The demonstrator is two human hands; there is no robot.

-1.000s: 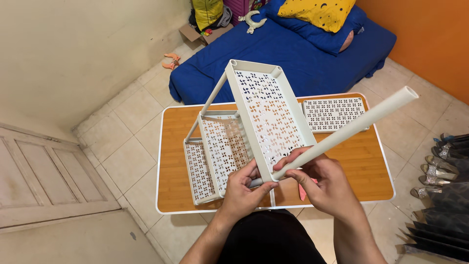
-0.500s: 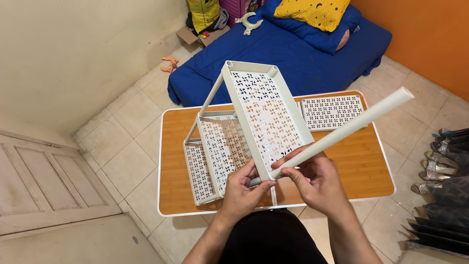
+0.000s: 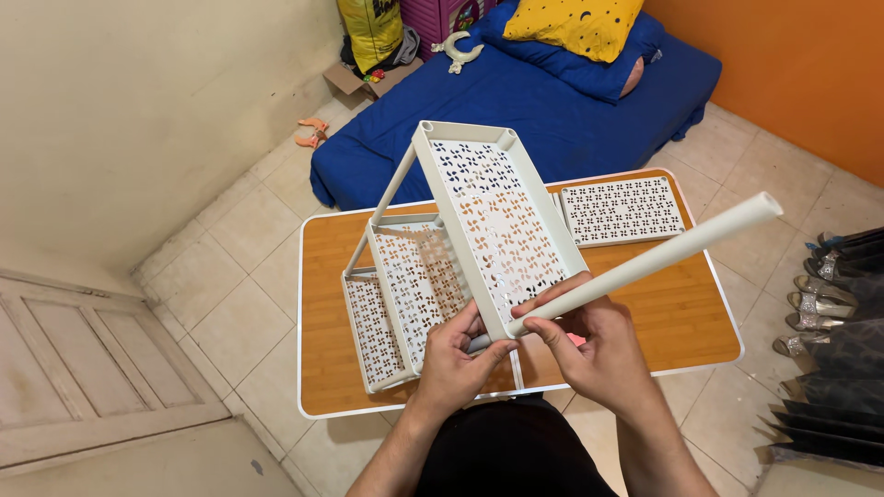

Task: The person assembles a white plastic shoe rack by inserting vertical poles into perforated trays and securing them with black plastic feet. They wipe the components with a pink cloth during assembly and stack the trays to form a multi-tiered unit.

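A white plastic rack with perforated shelves lies tilted on a wooden folding table (image 3: 681, 313); its top shelf (image 3: 493, 221) is raised toward me. My left hand (image 3: 456, 354) grips the near corner of that shelf. My right hand (image 3: 589, 350) holds a long white tube (image 3: 663, 258), whose lower end meets the shelf's corner socket while its far end points up and right. Two lower shelves (image 3: 405, 285) sit behind, joined by thin tubes.
A loose perforated shelf panel (image 3: 624, 210) lies at the table's back right. Beyond the table is a blue mattress (image 3: 543, 101) with a yellow pillow (image 3: 571, 18). Shoes (image 3: 829, 294) line the right floor; a wooden door (image 3: 83, 368) is at the left.
The tube's far end has dropped slightly, lying flatter. Both hands keep their grip at the shelf corner. The view has shifted a little.
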